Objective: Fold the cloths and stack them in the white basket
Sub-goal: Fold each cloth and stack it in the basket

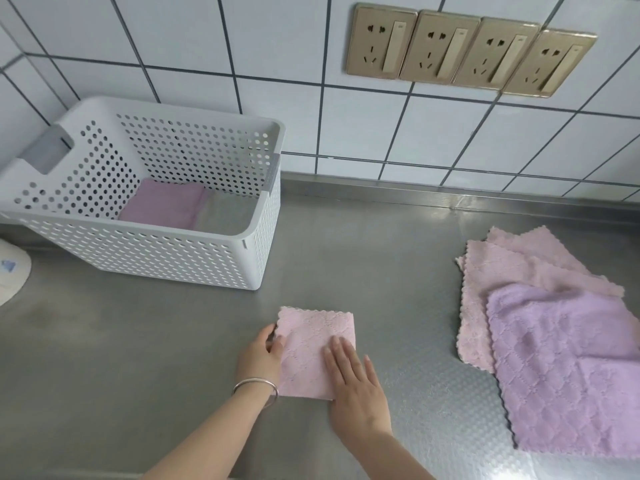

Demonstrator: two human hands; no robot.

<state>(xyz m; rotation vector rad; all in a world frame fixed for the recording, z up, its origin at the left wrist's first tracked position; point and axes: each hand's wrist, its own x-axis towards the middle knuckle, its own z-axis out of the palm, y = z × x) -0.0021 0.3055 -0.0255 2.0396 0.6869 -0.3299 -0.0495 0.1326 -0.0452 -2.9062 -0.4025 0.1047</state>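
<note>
The folded pink cloth (313,348) lies flat on the steel counter (138,358) near its front edge, with the right hand (355,386) pressing on its right side, fingers straight and close together. The left hand (261,355) holds the cloth's left edge, thumb on top, the other fingers hidden. The white basket (138,251) stands at the counter's rear left holding a folded purple cloth (162,204); unfolded cloths (554,341) lie overlapped at the right edge.

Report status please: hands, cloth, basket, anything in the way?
Left hand holds the edge of the folded pink cloth, right hand flat on it. White basket holds one purple cloth. Unfolded pile waits right. Path clear.
</note>
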